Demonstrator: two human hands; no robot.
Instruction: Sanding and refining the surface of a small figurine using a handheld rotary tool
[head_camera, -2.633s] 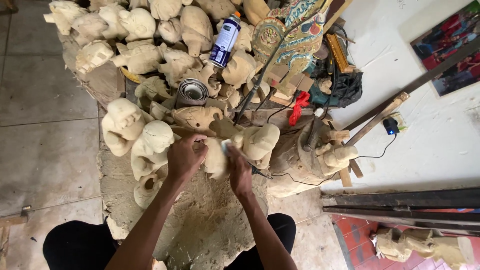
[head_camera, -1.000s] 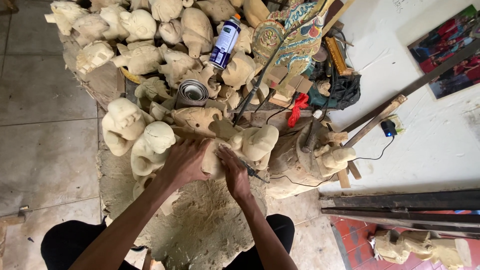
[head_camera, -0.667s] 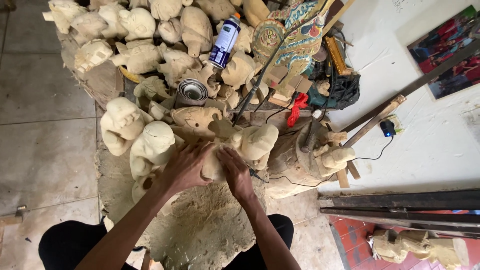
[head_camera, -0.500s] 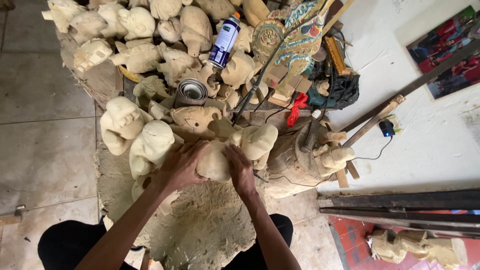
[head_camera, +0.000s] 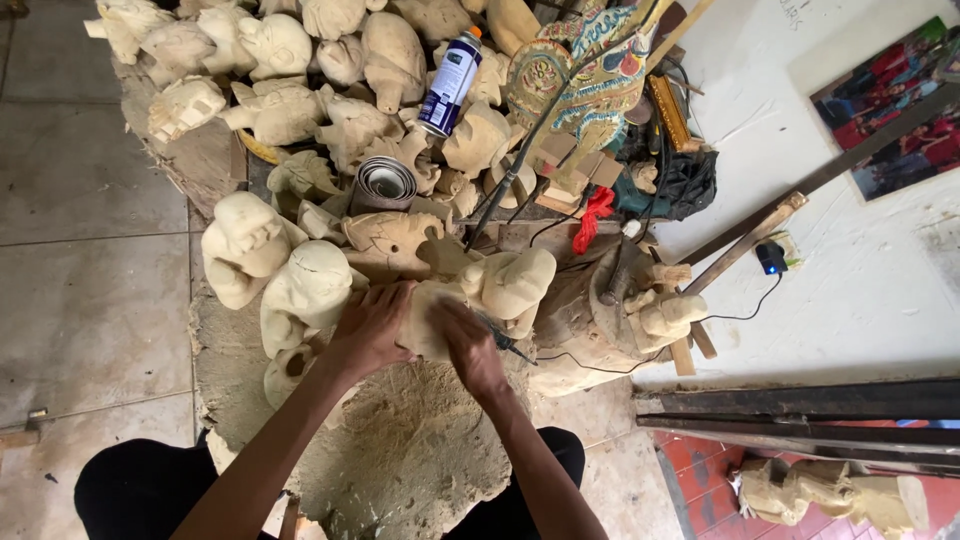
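We steady the pale wooden figure (head_camera: 432, 318), lying on the sawdust-strewn block (head_camera: 420, 450) near the body, with our left hand (head_camera: 372, 325) clasped around it; our right hand (head_camera: 468, 340), fingers closed on a slim carving tool (head_camera: 505, 340), should cut shallowly, away from the holding fingers.

Your two arms are bare — no sleeves, no watch, no rings on your left hand (head_camera: 372, 325) or right hand (head_camera: 470, 345) — and you wear black trousers.

Sawdust-covered bench (head_camera: 215, 390), pale carved figures (head_camera: 300, 290)
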